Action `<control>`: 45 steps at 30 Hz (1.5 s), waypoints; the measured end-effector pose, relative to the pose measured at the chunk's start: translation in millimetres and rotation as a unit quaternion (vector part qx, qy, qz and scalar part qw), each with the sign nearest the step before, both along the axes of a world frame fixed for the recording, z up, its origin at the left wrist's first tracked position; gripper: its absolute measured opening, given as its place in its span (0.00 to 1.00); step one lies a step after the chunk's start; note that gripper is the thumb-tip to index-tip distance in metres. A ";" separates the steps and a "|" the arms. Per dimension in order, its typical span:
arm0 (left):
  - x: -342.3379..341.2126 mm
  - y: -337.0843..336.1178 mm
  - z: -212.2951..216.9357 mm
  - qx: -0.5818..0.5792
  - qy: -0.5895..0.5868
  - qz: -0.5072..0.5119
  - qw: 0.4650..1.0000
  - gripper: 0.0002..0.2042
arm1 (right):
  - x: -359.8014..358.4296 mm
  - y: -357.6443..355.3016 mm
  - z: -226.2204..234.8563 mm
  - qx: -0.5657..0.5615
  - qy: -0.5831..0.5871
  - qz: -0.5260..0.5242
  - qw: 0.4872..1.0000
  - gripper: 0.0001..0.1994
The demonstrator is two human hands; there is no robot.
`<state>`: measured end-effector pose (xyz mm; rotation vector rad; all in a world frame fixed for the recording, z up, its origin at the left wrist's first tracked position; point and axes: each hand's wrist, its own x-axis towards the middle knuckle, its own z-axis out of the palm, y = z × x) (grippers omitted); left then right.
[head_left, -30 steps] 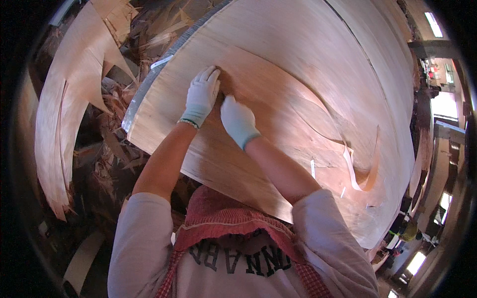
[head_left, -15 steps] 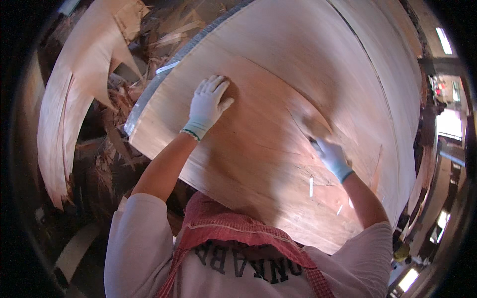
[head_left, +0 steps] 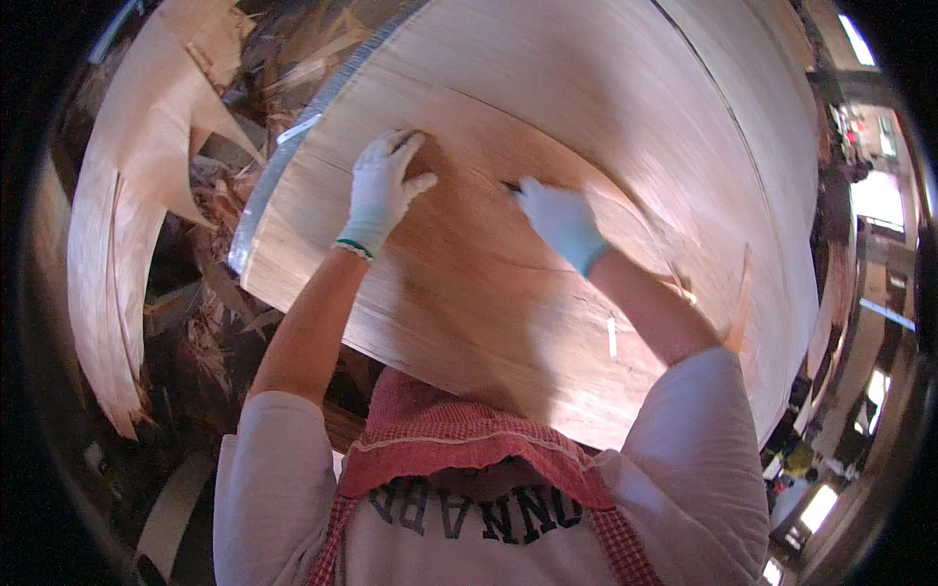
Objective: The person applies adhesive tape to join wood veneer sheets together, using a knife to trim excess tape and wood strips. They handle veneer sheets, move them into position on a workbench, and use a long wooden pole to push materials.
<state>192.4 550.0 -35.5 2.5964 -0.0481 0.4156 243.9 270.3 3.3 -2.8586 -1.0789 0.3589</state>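
Observation:
A large sheet of wood veneer (head_left: pixel 440 303) lies before me on a stack, its grain running along a curve in this view. My left hand (head_left: pixel 383 186), in a white glove with a teal cuff, rests on the sheet near its left edge. Its fingers are stretched and the thumb stands apart. Gloved the same way, my right hand (head_left: pixel 557 215) is closed round a small dark blade-like tool (head_left: pixel 511 187), whose tip points left at the sheet. Most of that tool is hidden in the glove. A split (head_left: pixel 625 200) in the veneer runs beyond the right hand.
On the left hangs a torn, curled veneer strip (head_left: pixel 107 264), with broken wood scraps (head_left: pixel 210 332) beside it. A grey edge (head_left: pixel 256 210) bounds the stack's left side. A small white strip (head_left: pixel 613 337) lies on the sheet. Bright windows (head_left: pixel 876 200) show at far right.
My right hand has swept left and away from me across the veneer, closer to the left hand. The left hand keeps its place on the sheet. The whole view has shifted slightly.

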 end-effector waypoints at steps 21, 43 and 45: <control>-49.5 -56.8 1.2 0.303 -0.010 -0.028 0.953 0.13 | -118.2 -201.5 125.0 -0.108 -0.151 -0.394 0.900 0.15; -43.5 -43.0 37.1 0.281 0.094 -0.122 0.947 0.13 | -392.9 -197.6 363.4 0.233 -0.538 -0.544 0.601 0.15; -39.3 -45.1 40.3 0.290 0.101 -0.125 0.944 0.12 | -412.4 -205.8 361.9 0.232 -0.550 -0.572 0.563 0.15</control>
